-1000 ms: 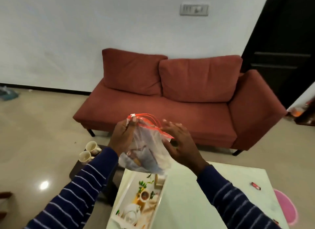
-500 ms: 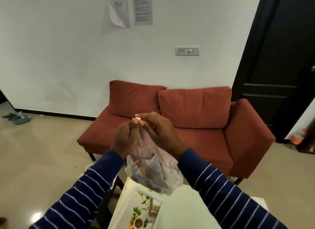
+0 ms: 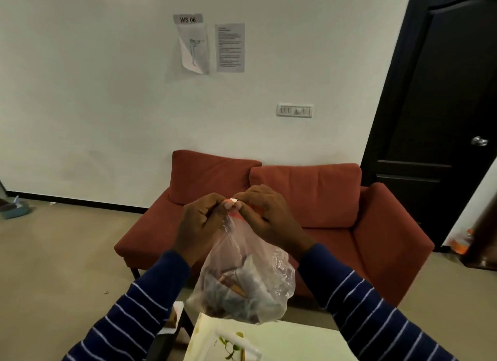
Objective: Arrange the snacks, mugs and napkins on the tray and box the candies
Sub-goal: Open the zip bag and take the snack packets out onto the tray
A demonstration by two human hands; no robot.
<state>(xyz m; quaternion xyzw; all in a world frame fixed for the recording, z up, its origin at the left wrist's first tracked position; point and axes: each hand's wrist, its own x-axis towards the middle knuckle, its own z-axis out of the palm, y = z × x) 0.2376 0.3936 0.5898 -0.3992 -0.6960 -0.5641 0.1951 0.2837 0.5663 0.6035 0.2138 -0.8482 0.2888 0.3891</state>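
Note:
A clear plastic zip bag with a red seal strip hangs in the air in front of me, with dark wrapped snacks bunched at its bottom. My left hand and my right hand both pinch the bag's top edge, fingertips meeting at the small white slider. Below the bag, at the bottom edge of the view, the corner of a white tray with a leaf print lies on the pale table. Mugs, napkins and candies are out of sight.
A red two-seat sofa stands straight ahead against the white wall. A dark door is at the right. A low dark side table shows partly at the lower left, beside the pale table.
The view has tilted upward, so the tray and table have slid down out of frame. My right hand came from open beside the bag to pinching its top next to my left hand.

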